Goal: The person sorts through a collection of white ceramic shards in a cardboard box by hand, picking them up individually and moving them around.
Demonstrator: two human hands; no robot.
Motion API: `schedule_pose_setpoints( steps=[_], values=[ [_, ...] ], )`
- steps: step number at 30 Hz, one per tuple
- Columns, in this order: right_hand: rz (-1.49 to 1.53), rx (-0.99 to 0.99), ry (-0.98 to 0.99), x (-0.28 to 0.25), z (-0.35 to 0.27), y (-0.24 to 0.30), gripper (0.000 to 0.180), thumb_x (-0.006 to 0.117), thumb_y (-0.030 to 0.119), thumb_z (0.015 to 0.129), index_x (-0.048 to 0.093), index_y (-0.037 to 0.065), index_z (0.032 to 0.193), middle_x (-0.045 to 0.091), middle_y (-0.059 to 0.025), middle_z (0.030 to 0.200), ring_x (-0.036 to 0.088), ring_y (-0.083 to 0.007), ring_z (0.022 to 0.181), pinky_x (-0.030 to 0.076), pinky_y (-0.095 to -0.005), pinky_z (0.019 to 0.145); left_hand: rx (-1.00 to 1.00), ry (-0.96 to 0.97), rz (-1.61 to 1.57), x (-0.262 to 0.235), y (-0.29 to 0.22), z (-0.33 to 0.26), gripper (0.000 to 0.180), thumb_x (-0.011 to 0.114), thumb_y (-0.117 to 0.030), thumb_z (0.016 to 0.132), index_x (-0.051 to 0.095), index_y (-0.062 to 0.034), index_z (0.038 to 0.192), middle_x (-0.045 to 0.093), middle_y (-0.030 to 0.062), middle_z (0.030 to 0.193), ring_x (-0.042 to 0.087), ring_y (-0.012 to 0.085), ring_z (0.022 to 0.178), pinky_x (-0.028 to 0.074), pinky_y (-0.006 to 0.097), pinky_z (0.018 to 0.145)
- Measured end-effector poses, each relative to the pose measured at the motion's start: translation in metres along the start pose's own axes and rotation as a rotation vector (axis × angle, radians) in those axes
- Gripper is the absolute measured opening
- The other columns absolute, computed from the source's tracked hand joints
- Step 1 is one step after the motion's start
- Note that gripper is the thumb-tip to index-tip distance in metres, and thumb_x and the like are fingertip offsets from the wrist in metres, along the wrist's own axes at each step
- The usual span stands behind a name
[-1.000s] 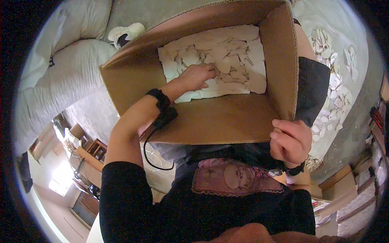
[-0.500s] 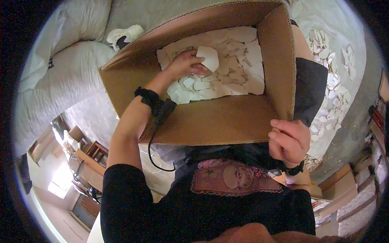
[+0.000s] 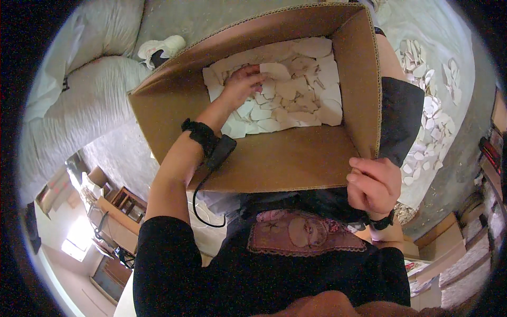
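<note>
A deep brown cardboard box (image 3: 274, 164) rests tilted against me, its open side facing up toward me. Its bottom is covered with flat, broken white and beige shards (image 3: 296, 103) of a material I cannot make out. My left hand (image 3: 244, 84) reaches inside, fingers closed on the left end of a pale, flat shard (image 3: 275, 70) just over the others; its fingertips are partly hidden. At the box's near right corner, my right hand (image 3: 376, 185) has its fingers curled around the cardboard edge.
More white shards (image 3: 432, 119) lie on a pale sheet (image 3: 465, 68) on the floor at right. Large white sacks (image 3: 95, 100) stand at left, near a white shoe (image 3: 168, 46). A black cable (image 3: 196, 203) hangs from my left wrist device. Another cardboard box (image 3: 443, 238) sits lower right.
The shard in my left hand has turned flatter and gone down toward the pile. The box has shifted slightly, while my right hand stays at its corner.
</note>
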State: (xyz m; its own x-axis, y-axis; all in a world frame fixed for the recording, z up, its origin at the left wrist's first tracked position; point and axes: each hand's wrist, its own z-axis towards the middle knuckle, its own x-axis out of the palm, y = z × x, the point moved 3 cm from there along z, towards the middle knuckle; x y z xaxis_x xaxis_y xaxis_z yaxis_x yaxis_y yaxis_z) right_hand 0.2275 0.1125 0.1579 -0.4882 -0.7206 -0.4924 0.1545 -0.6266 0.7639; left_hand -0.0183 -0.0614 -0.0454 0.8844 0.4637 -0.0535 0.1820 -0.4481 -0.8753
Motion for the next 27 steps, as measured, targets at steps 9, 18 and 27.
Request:
schedule_pose_setpoints(
  steps=[9,18,27],
  values=[
    [-0.019,-0.028,-0.025,0.001,-0.001,-0.001,0.026,0.066,0.005,0.055,0.061,0.013,0.079,0.061,-0.0073,0.081,0.054,-0.0162,0.052,0.038,-0.0241,0.04,-0.158,-0.108,0.273,-0.005,-0.007,0.002,0.031,0.062,-0.022,0.075,0.057,0.0022,0.093,0.055,0.0057,0.077,0.052,0.0109,0.059,0.046,0.025,0.052],
    [-0.031,-0.019,-0.004,0.0,0.0,0.0,0.023,0.067,0.006,0.057,0.061,0.014,0.078,0.061,-0.0068,0.08,0.054,-0.0166,0.052,0.038,-0.0243,0.04,-0.462,-0.059,-0.178,-0.002,-0.005,-0.006,0.04,0.056,-0.034,0.077,0.053,-0.0006,0.099,0.058,0.0094,0.082,0.058,0.0159,0.058,0.048,0.027,0.047],
    [-0.043,-0.017,-0.002,-0.001,0.002,0.0,0.023,0.068,0.007,0.057,0.061,0.014,0.078,0.061,-0.0069,0.08,0.055,-0.0166,0.052,0.038,-0.0244,0.04,-0.135,0.068,0.092,0.019,-0.032,0.001,0.033,0.062,-0.008,0.07,0.051,0.0009,0.1,0.056,0.0072,0.081,0.054,0.0102,0.069,0.047,0.022,0.052]
  ],
)
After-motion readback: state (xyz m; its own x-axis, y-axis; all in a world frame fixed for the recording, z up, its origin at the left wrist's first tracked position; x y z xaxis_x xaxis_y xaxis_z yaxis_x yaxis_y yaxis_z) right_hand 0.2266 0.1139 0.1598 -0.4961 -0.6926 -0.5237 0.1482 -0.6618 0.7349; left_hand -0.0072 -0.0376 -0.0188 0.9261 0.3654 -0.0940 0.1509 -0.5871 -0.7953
